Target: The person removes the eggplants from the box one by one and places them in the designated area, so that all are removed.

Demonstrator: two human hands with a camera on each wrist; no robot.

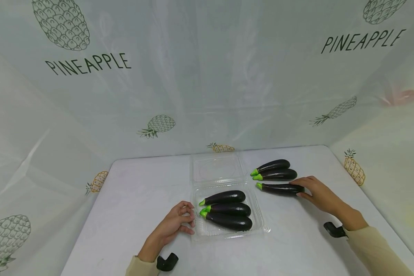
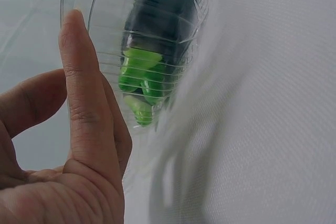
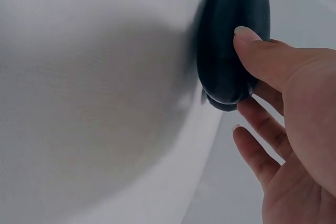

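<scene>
My right hand pinches the rounded end of a dark purple eggplant between thumb and fingers; its green stem end points left. In the right wrist view, the thumb lies across the side of this glossy eggplant. A hinged clear plastic container stands with its lid folded back, and three eggplants lie side by side inside. At the container's left side, my left hand touches the edge with fairly straight fingers. Green stems show through the clear wall in the left wrist view.
Two more eggplants lie together at the back right, just behind the one in my right hand. A white cloth covers the table. Pineapple-printed sheeting hangs behind the table and along both sides.
</scene>
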